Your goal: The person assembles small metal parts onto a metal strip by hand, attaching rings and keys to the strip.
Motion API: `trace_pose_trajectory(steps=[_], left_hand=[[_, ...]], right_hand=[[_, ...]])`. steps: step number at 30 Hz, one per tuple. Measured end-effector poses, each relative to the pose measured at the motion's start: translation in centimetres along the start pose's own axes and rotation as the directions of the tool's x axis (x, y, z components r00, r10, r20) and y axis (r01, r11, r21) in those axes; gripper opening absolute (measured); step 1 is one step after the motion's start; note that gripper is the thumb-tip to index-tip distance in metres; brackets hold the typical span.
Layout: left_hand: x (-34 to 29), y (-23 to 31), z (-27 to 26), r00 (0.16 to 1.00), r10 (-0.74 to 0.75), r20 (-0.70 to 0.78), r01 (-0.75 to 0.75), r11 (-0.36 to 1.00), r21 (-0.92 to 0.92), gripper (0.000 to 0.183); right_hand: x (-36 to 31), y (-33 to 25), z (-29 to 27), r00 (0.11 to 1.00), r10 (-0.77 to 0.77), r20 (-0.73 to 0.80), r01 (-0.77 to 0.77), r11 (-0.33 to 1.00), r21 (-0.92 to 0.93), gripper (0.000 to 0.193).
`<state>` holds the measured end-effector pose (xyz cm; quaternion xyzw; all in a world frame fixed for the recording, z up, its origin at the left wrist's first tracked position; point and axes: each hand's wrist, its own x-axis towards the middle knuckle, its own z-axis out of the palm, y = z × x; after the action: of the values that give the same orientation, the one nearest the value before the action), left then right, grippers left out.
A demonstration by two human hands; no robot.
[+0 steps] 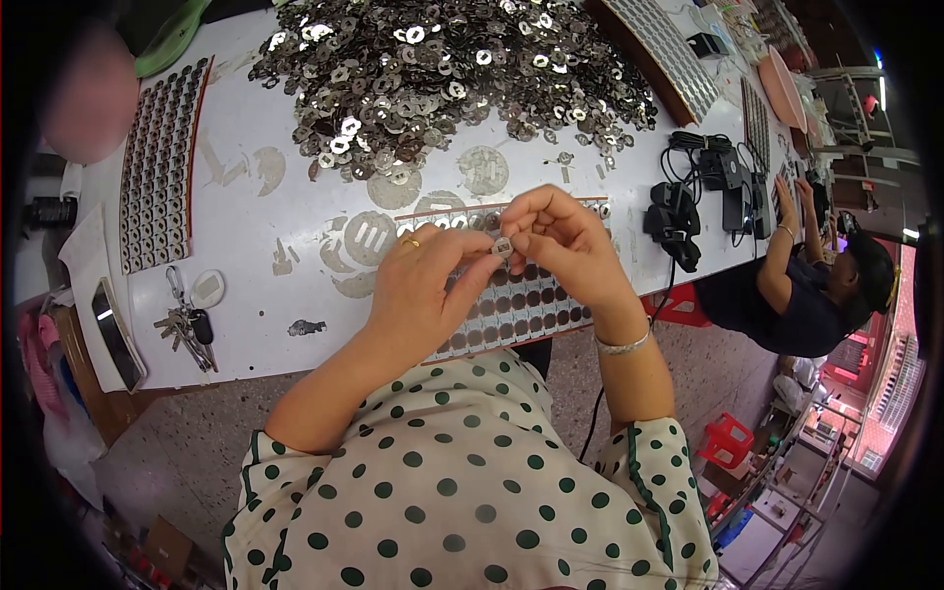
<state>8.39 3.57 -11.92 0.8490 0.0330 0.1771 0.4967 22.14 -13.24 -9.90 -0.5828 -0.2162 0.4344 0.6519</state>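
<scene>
A small, pale round piece [502, 247] with a dark square mark sits between the fingertips of both hands. My left hand [421, 293], with a ring on one finger, has thumb and forefinger closed at its left side. From the right, my right hand [568, 246] pinches it, the other fingers curled. Beneath the hands, a flat panel [484, 342] carries rows of dark round discs, reaching the table's near edge; the hands hide part of it. Beyond it is a large heap of loose, shiny metal pieces [442, 84], roughly round with cut-outs.
Another disc panel [162, 167] lies left, and a stacked one [664, 54] far right. Keys [187, 324] and a phone [118, 334] lie near the left edge. Black adapters with cables [674, 221] stand right. A co-worker [787, 285] sits further along the table [324, 265].
</scene>
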Motion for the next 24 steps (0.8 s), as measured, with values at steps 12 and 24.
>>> trace_pose_trajectory(steps=[12, 24], left_hand=[[-0.9, -0.2, 1.8, 0.992, 0.090, 0.085, -0.097, 0.992, 0.082, 0.025], [-1.7, -0.1, 2.8, 0.921, 0.243, 0.304, -0.360, 0.829, 0.429, 0.040]], right_hand=[[-2.9, 0.9, -0.8, 0.958, 0.045, -0.283, -0.069, 0.995, -0.074, 0.015], [-2.8, 1.0, -1.0, 0.915, 0.101, -0.391, -0.270, 0.873, -0.407, 0.011]])
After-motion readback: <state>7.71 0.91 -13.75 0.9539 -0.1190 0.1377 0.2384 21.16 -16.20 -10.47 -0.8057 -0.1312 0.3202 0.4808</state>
